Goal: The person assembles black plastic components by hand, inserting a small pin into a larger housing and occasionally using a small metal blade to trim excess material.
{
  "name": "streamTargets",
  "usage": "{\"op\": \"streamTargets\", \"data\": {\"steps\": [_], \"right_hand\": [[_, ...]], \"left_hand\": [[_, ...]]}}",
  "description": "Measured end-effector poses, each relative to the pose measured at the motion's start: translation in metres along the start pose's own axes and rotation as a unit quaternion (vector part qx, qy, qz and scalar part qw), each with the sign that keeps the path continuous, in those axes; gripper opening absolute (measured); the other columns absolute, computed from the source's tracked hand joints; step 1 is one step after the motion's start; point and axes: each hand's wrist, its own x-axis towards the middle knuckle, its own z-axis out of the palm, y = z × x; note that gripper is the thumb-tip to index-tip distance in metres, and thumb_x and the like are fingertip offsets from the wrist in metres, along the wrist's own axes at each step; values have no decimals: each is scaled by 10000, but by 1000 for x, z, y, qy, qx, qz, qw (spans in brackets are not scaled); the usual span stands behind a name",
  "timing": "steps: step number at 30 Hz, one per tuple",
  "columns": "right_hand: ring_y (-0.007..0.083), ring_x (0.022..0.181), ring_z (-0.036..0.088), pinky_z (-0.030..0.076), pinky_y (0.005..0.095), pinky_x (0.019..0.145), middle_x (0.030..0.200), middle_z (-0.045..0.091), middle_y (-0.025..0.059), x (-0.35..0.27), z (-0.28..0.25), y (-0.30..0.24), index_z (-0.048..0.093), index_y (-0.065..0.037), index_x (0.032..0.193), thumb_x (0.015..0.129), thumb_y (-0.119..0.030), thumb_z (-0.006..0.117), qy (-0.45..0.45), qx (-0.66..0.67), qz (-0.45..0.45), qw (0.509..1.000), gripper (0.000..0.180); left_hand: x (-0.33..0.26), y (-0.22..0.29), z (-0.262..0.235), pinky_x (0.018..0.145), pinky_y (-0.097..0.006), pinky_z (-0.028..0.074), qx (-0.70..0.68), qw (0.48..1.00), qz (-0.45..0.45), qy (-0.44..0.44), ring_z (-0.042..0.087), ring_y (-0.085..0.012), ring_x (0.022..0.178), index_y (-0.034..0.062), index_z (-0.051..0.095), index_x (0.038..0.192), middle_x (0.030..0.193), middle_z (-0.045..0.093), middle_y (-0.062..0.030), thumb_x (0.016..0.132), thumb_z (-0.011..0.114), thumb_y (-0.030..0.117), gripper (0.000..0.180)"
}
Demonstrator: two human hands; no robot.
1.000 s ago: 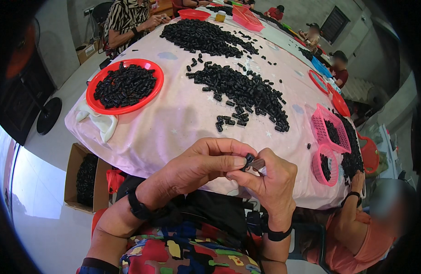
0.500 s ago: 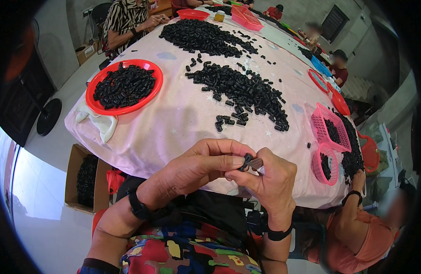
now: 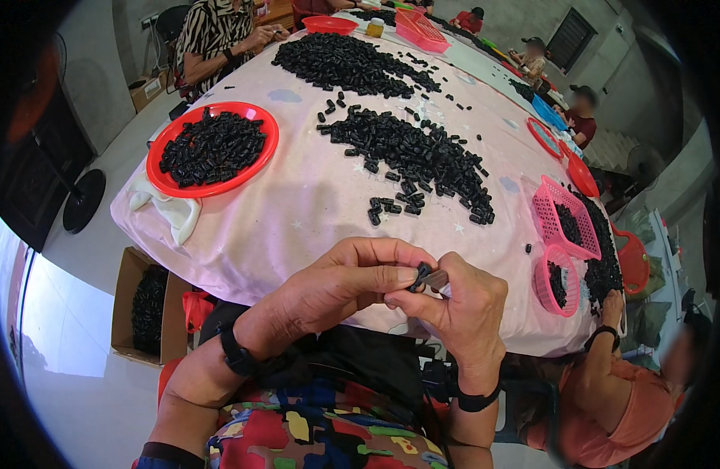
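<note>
My left hand (image 3: pixel 360 273) pinches a small black cylindrical part (image 3: pixel 419 277) between thumb and fingers, above the table's near edge. Closed around a small knife, my right hand (image 3: pixel 462 306) meets it from the right. The short grey blade (image 3: pixel 435 279) touches the black part; most of the handle is hidden in the palm. Beyond my hands a loose pile of the same black parts (image 3: pixel 411 152) lies on the cloth. To the left, a round red tray (image 3: pixel 275 148) holds many more of them.
A pale pink cloth (image 3: pixel 297 234) covers the table. A white rag (image 3: pixel 180 223) hangs at its left edge, above a cardboard box (image 3: pixel 172 313) of black parts. Pink baskets (image 3: pixel 559 301) stand at the right, near a person in orange (image 3: pixel 610 406). Another large black pile (image 3: pixel 344 66) lies farther back.
My hands, the blade and the black part stay practically where they were. At the far right of the table, people's heads have shifted slightly.
</note>
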Motion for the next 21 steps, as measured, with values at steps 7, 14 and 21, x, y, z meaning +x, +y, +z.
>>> {"op": "streamTargets", "data": {"steps": [7, 14, 21], "right_hand": [[233, 476, 595, 450, 316, 429, 546, 570, 71, 1, 0, -1, 548, -72, 695, 655, -503, 784, -15, 9, 2, 1000, 493], [245, 486, 600, 458, 311, 443, 556, 578, 80, 0, -2, -1, 552, -63, 701, 648, -515, 785, -5, 38, 32, 999, 512], [230, 478, 584, 441, 310, 443, 540, 552, 73, 1, 0, -1, 544, -57, 689, 666, -537, 767, -1, 12, 16, 1000, 530]], "left_hand": [[0, 0, 0, 839, -254, 470, -14, 1000, -1, 6, 603, -129, 942, -30, 567, 1174, 1077, 631, -89, 893, 614, 138, 330], [1, 0, 0, 899, -288, 463, -16, 1000, -4, -3, 602, -162, 1006, -37, 561, 1182, 1107, 624, -111, 898, 605, 140, 337], [1, -1, -2, 902, -291, 464, -19, 1000, -3, -2, 602, -162, 1010, -35, 559, 1188, 1109, 624, -113, 899, 602, 130, 335]]}}
